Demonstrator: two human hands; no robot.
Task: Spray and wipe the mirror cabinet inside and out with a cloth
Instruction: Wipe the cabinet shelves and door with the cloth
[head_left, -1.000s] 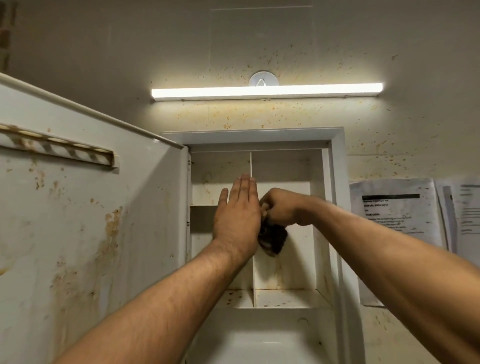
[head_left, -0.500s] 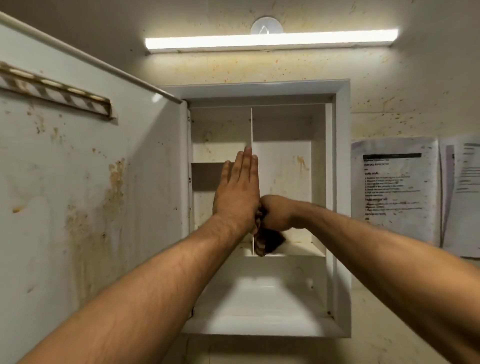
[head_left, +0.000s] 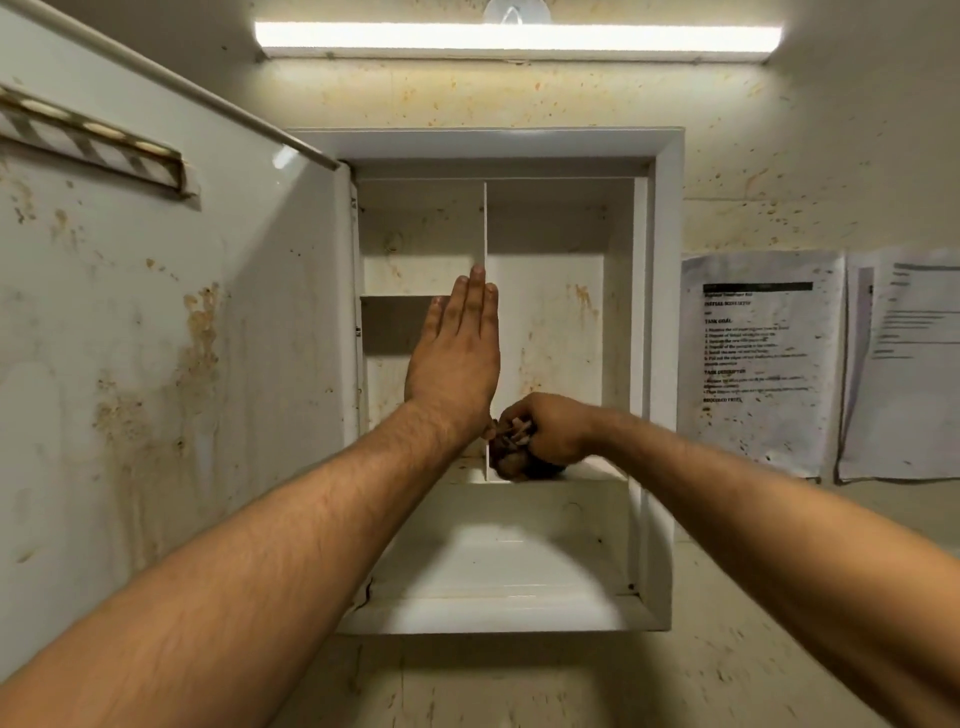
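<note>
Fingers (head_left: 475, 299) of the left hand (head_left: 454, 358) straight and pressed together, pointing up, the hand flat along the left face of the vertical divider (head_left: 485, 223) inside the mirror cabinet (head_left: 667, 312). Right hand (head_left: 553, 428) low in the right compartment, fingers curled tight and clamped on a dark cloth (head_left: 519, 463). Cloth bunched into a wad, sitting on the inner shelf (head_left: 597, 474) at the foot of the divider and touching its right face. The two hands are just beside each other, with the divider's near edge between them. Cabinet door (head_left: 156, 338) swung open to the left; its inner face carries rust-coloured streaks and spots, and a striped rail (head_left: 93, 137) is fixed near its top. A short shelf (head_left: 397, 297) crosses the left compartment, partly hidden behind the left hand. Back wall of the right compartment shows a brown drip mark above the right hand. Below the inner shelf, a wide lower compartment (head_left: 498, 566), pale, lit in the middle. Wall around the cabinet speckled with orange-brown spots. A strip light (head_left: 519, 37) glows above the cabinet. Two printed sheets (head_left: 763, 364) hang on the wall to the right; text too small to read. Both forearms bare, reaching in from the near edge.
</note>
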